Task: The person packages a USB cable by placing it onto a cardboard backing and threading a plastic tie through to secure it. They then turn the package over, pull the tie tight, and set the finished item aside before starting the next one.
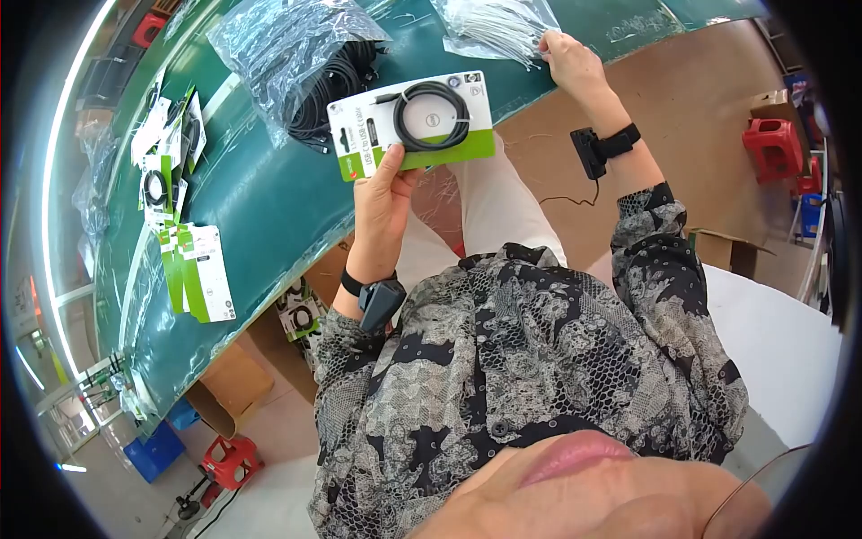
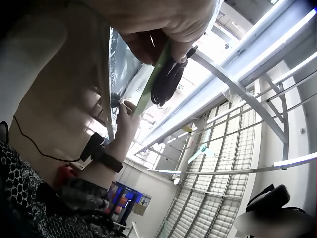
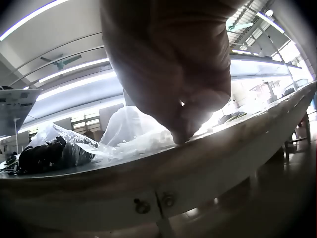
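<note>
My left hand (image 1: 384,211) grips the lower edge of a white and green retail card (image 1: 351,117), thumb on its front. A coiled black USB-C cable (image 1: 401,135) is fastened to this card, which is raised above the table's near edge. In the left wrist view the card (image 2: 144,96) appears edge-on, with the cable (image 2: 167,82) bulging from one side. My right hand (image 1: 577,70) pinches at the ends of white cable ties (image 1: 505,34), which spill from a clear bag. From the right wrist, the bunched fingertips of that hand (image 3: 173,74) hide what lies between them.
A clear plastic bag (image 1: 287,49) of black coiled cables (image 1: 337,94) lies on the green table (image 1: 260,216). Further left are several cards with cables (image 1: 157,189) and a stack of white and green cards (image 1: 205,274). Red stools (image 1: 772,150) stand on the floor.
</note>
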`<state>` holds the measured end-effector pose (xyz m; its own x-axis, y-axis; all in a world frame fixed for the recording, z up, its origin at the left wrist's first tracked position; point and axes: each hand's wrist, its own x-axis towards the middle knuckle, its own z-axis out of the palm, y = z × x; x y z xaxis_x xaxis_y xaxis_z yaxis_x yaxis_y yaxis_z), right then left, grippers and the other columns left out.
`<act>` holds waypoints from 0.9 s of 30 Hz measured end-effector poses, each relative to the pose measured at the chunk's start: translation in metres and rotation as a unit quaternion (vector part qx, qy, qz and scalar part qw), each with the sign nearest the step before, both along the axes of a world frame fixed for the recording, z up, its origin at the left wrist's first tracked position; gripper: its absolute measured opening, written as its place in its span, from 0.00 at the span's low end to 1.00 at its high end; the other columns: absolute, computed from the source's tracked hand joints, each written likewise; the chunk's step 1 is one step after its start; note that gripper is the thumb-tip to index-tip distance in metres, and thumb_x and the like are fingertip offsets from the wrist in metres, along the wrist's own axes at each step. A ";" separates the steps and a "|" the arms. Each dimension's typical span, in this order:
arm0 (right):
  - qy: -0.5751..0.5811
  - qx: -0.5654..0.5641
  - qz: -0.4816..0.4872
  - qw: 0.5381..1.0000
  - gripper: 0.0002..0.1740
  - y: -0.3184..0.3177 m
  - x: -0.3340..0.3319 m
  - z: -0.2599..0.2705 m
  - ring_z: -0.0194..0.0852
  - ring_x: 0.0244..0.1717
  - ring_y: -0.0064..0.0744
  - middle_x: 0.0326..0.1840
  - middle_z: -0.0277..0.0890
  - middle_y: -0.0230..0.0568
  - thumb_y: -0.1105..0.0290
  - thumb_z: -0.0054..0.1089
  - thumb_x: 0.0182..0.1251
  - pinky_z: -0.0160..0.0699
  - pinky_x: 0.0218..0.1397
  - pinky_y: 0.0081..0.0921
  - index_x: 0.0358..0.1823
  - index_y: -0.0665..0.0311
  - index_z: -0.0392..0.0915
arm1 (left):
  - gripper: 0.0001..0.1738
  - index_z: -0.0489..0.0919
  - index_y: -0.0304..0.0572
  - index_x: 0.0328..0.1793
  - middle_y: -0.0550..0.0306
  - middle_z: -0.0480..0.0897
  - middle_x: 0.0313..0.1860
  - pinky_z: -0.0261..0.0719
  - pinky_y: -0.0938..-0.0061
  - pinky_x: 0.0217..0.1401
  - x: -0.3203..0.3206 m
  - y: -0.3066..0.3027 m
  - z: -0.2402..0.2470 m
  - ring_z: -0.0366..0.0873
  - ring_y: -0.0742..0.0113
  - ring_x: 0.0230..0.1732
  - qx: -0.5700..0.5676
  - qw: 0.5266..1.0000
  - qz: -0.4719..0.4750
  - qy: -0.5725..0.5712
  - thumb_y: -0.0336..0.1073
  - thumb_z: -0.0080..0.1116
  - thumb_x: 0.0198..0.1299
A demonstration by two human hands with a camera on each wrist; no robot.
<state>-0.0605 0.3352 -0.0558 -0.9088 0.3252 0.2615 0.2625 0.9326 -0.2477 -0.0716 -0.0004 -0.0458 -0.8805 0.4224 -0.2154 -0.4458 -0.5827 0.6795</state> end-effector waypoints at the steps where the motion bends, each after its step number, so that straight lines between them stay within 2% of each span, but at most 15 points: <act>1: -0.008 0.016 -0.006 1.000 0.06 0.001 0.002 0.001 0.76 0.42 0.48 0.40 0.76 0.45 0.70 0.53 0.60 0.75 0.41 0.40 0.38 0.60 0.73 | 0.18 0.72 0.46 0.57 0.60 0.80 0.48 0.82 0.76 0.38 0.001 0.003 0.001 0.80 0.71 0.43 0.002 1.000 0.000 -0.002 0.26 0.56 0.61; 3: -0.026 0.048 -0.016 0.998 0.05 0.005 0.007 0.006 0.76 0.42 0.49 0.39 0.76 0.46 0.72 0.53 0.59 0.76 0.41 0.40 0.37 0.62 0.73 | 0.18 0.72 0.47 0.57 0.61 0.80 0.48 0.81 0.76 0.37 -0.002 0.009 -0.004 0.79 0.71 0.44 0.029 0.999 -0.015 -0.020 0.26 0.55 0.61; 5: 0.010 0.042 0.023 0.999 0.05 0.013 0.027 0.014 0.75 0.41 0.51 0.40 0.76 0.47 0.74 0.53 0.57 0.75 0.41 0.38 0.36 0.63 0.72 | 0.18 0.71 0.49 0.58 0.63 0.79 0.48 0.78 0.76 0.35 -0.006 0.010 -0.010 0.78 0.72 0.44 0.083 0.994 -0.039 -0.051 0.26 0.55 0.61; 7: 0.058 -0.002 0.036 0.998 0.05 0.006 0.050 0.030 0.76 0.34 0.44 0.36 0.76 0.44 0.73 0.54 0.59 0.75 0.38 0.34 0.35 0.65 0.73 | 0.18 0.72 0.49 0.57 0.64 0.79 0.48 0.76 0.77 0.33 -0.006 0.013 -0.012 0.78 0.72 0.43 0.101 0.993 -0.033 -0.057 0.27 0.56 0.61; 9: 0.107 -0.153 0.049 0.981 0.04 -0.014 0.071 0.041 0.73 0.28 0.31 0.29 0.74 0.39 0.75 0.55 0.60 0.72 0.33 0.26 0.36 0.65 0.74 | 0.17 0.72 0.50 0.56 0.65 0.79 0.47 0.75 0.78 0.31 -0.005 0.014 -0.008 0.78 0.73 0.43 0.123 0.990 -0.031 -0.057 0.27 0.57 0.61; 10: 0.107 -0.159 0.056 0.980 0.04 -0.027 0.081 0.044 0.73 0.28 0.31 0.29 0.74 0.39 0.75 0.55 0.60 0.72 0.33 0.26 0.36 0.65 0.74 | 0.16 0.73 0.49 0.55 0.64 0.79 0.46 0.75 0.78 0.32 -0.004 0.016 -0.005 0.77 0.72 0.42 0.145 0.986 -0.036 -0.074 0.28 0.57 0.61; 12: 0.095 -0.241 0.138 0.956 0.04 -0.054 0.095 0.051 0.68 0.25 0.20 0.26 0.72 0.35 0.79 0.54 0.60 0.68 0.29 0.18 0.36 0.65 0.75 | 0.15 0.73 0.46 0.54 0.62 0.79 0.44 0.75 0.78 0.32 -0.001 0.022 0.000 0.76 0.71 0.40 0.195 0.973 -0.051 -0.111 0.30 0.58 0.61; 13: 0.092 -0.243 0.141 0.955 0.04 -0.069 0.099 0.053 0.68 0.25 0.20 0.26 0.72 0.35 0.79 0.54 0.60 0.68 0.29 0.18 0.36 0.65 0.75 | 0.15 0.73 0.46 0.54 0.62 0.79 0.44 0.75 0.78 0.32 0.001 0.024 0.003 0.76 0.71 0.40 0.194 0.973 -0.047 -0.112 0.30 0.58 0.61; 15: 0.104 -0.309 0.194 0.925 0.07 -0.100 0.101 0.053 0.66 0.24 0.18 0.27 0.73 0.34 0.83 0.55 0.57 0.65 0.27 0.15 0.35 0.66 0.75 | 0.14 0.73 0.44 0.52 0.60 0.79 0.43 0.75 0.78 0.32 0.006 0.027 0.010 0.75 0.70 0.38 0.237 0.954 -0.057 -0.174 0.31 0.58 0.61; 19: 0.168 -0.305 0.216 0.912 0.07 -0.124 0.091 0.048 0.65 0.23 0.17 0.28 0.73 0.32 0.84 0.57 0.55 0.64 0.25 0.14 0.34 0.67 0.75 | 0.12 0.73 0.41 0.50 0.58 0.78 0.41 0.76 0.78 0.32 0.017 0.035 0.026 0.72 0.68 0.35 0.271 0.937 -0.060 -0.214 0.32 0.58 0.61; 27: 0.173 -0.276 0.228 0.917 0.07 -0.123 0.086 0.046 0.64 0.21 0.16 0.28 0.73 0.32 0.84 0.57 0.55 0.63 0.23 0.14 0.34 0.67 0.76 | 0.11 0.73 0.37 0.47 0.56 0.77 0.39 0.76 0.79 0.33 0.022 0.031 0.029 0.70 0.68 0.35 0.330 0.902 -0.085 -0.265 0.34 0.58 0.62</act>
<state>0.0253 0.2117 -0.0094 -0.8766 0.1025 0.4702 -0.3074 0.6326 -0.7109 -0.0492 0.0309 -0.0168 -0.6377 0.7324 -0.2385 -0.7277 -0.6744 -0.1252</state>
